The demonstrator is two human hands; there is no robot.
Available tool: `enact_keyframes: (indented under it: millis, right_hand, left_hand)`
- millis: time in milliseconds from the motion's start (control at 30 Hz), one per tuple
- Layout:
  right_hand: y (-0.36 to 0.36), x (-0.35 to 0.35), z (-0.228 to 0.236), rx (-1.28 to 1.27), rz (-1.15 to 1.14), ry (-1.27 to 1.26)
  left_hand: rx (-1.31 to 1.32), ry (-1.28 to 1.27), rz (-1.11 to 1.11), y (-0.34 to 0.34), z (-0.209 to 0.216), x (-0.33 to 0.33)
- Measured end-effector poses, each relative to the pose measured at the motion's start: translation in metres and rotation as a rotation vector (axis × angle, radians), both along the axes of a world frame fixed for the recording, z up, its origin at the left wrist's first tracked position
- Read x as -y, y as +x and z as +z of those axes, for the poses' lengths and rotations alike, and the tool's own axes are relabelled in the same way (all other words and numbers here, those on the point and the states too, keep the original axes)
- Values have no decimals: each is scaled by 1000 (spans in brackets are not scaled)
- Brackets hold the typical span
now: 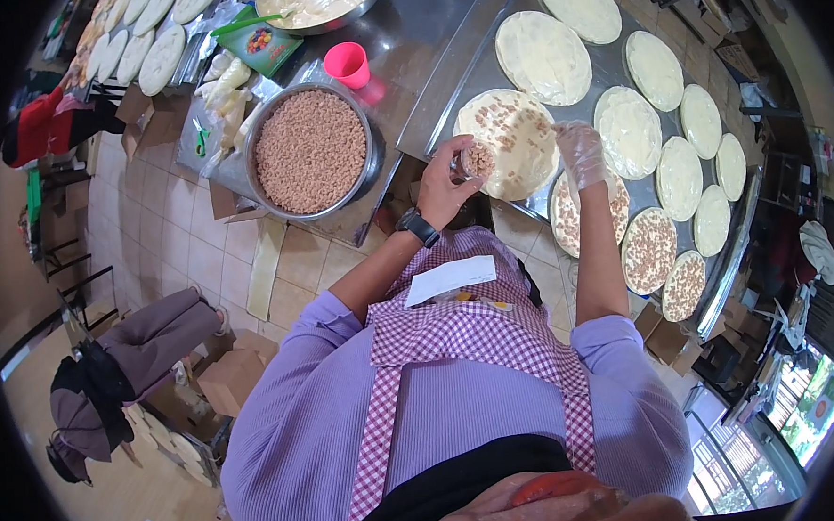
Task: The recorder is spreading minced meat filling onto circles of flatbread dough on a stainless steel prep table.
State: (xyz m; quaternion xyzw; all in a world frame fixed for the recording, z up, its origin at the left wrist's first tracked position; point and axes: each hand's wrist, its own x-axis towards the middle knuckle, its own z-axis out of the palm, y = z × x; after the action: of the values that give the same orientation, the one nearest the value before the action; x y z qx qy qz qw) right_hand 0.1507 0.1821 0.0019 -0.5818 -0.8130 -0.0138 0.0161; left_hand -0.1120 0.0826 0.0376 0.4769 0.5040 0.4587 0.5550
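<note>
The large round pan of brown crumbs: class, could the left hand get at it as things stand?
Probably yes: the pan is uncovered, with nothing visible between it and the left hand, though that hand holds a small cup.

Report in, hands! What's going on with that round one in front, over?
Left hand: holding cup of brown crumbs. Right hand: gloved, at right edge of pale round. Round: only partly sprinkled. Cup overlaps its left edge.
</note>
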Motion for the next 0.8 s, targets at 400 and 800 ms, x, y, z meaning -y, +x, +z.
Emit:
enact_keyframes:
  millis: [400, 800]
  right_hand:
    - [-47, 49, 75, -1112, -635, -472]
    - [-88, 74, 88, -406, 147, -207]
  left_hand:
    - [-49, 46, -61, 7, 4, -7]
    - [-52, -18, -170, 27, -4, -8]
